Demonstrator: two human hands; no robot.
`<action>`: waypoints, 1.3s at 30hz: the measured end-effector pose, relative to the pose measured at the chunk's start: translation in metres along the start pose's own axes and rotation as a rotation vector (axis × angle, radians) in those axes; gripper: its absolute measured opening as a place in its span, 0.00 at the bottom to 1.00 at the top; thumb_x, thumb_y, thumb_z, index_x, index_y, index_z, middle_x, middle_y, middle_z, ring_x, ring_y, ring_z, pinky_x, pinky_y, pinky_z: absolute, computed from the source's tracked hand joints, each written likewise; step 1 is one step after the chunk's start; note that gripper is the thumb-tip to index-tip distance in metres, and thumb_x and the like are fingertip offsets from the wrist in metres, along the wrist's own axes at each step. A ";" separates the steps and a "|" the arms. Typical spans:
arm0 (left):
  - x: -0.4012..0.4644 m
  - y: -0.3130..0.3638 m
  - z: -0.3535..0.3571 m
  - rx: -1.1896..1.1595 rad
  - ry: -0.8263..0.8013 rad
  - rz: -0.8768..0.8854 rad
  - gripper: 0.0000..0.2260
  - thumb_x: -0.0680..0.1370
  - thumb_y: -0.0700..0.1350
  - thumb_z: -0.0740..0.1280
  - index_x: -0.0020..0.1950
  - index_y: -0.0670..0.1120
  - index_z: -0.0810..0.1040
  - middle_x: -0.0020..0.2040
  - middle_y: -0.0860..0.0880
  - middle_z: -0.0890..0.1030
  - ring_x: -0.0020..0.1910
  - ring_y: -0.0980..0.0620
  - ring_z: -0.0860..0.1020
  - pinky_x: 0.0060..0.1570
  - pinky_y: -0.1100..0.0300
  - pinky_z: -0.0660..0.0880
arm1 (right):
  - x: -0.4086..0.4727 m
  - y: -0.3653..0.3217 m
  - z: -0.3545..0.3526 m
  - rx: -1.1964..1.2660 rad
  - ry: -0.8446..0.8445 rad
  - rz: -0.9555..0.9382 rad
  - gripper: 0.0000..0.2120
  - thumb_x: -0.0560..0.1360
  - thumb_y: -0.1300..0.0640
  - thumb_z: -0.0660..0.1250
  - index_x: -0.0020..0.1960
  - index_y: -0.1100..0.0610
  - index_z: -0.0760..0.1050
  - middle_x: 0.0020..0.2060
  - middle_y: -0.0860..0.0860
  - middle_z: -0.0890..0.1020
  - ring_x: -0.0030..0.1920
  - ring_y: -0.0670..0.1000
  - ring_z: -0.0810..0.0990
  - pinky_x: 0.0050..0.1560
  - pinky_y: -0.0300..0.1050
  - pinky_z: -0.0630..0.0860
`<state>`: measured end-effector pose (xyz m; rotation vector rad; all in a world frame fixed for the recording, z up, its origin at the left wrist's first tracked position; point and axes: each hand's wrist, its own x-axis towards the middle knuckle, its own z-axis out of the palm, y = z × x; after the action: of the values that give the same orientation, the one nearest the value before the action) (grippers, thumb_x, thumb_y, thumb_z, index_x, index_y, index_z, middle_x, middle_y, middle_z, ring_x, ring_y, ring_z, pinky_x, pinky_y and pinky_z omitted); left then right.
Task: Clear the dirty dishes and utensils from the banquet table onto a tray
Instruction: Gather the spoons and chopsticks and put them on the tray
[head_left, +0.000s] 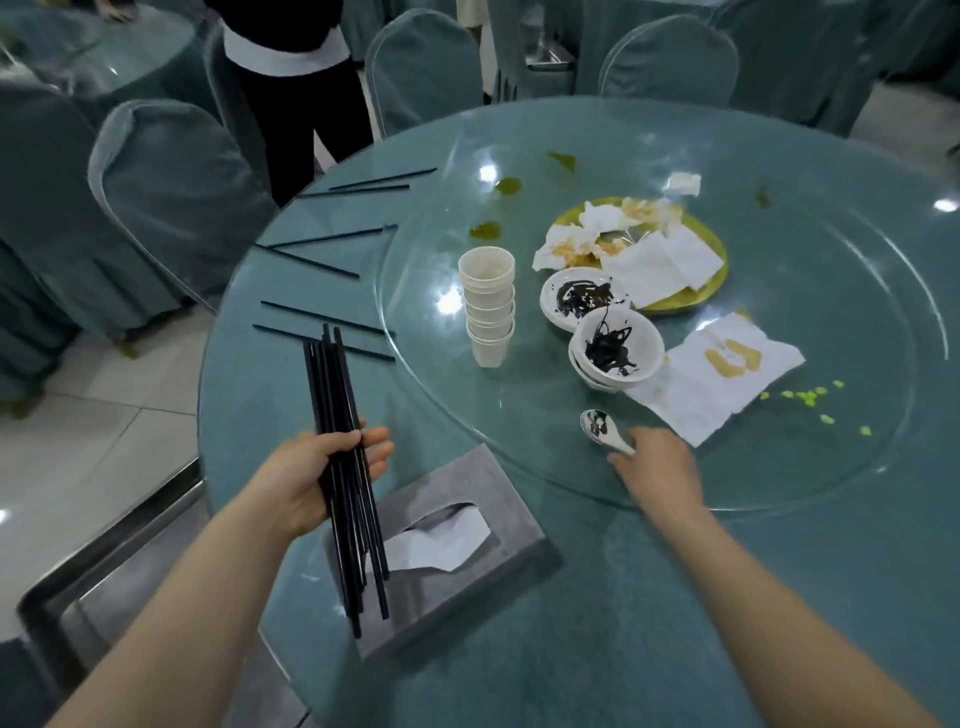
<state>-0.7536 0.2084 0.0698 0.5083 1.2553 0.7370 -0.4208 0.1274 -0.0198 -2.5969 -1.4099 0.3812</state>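
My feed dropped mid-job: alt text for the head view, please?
Left hand grips a bundle of black chopsticks; right hand touches a white spoon on the glass turntable, near stacked cups and dirty bowls.

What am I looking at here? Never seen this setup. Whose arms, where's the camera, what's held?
No machine: a person's bare arms, filmed by one wide-angle camera worn on their head, looking down at a round banquet table. The left hand holds a bundle of black chopsticks in its grip. The right hand reaches to a white soup spoon on the glass turntable. Also there: stacked paper cups, dirty bowls, a yellow plate of used napkins, a tissue box, loose chopsticks.
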 end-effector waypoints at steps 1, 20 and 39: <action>-0.001 0.000 -0.003 0.005 0.002 -0.002 0.07 0.80 0.32 0.57 0.51 0.39 0.73 0.43 0.41 0.83 0.36 0.48 0.84 0.31 0.58 0.81 | -0.003 -0.001 -0.001 -0.002 0.036 -0.018 0.12 0.73 0.51 0.69 0.49 0.61 0.77 0.46 0.58 0.80 0.50 0.60 0.77 0.44 0.47 0.69; -0.208 -0.031 -0.257 -0.170 0.026 0.224 0.08 0.80 0.33 0.57 0.51 0.39 0.75 0.38 0.43 0.85 0.35 0.48 0.84 0.30 0.58 0.80 | -0.236 -0.215 0.003 0.332 -0.037 -0.469 0.16 0.74 0.55 0.67 0.61 0.56 0.78 0.56 0.51 0.82 0.58 0.51 0.79 0.59 0.42 0.70; -0.412 -0.024 -0.582 -0.427 0.447 0.569 0.08 0.80 0.33 0.56 0.50 0.40 0.74 0.37 0.44 0.85 0.35 0.49 0.84 0.32 0.59 0.81 | -0.490 -0.570 0.069 0.600 -0.648 -1.122 0.20 0.72 0.54 0.70 0.63 0.47 0.73 0.54 0.42 0.80 0.57 0.40 0.77 0.59 0.43 0.75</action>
<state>-1.3666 -0.1402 0.1789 0.3542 1.3158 1.6279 -1.1532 0.0257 0.1346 -0.9745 -2.1852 1.2209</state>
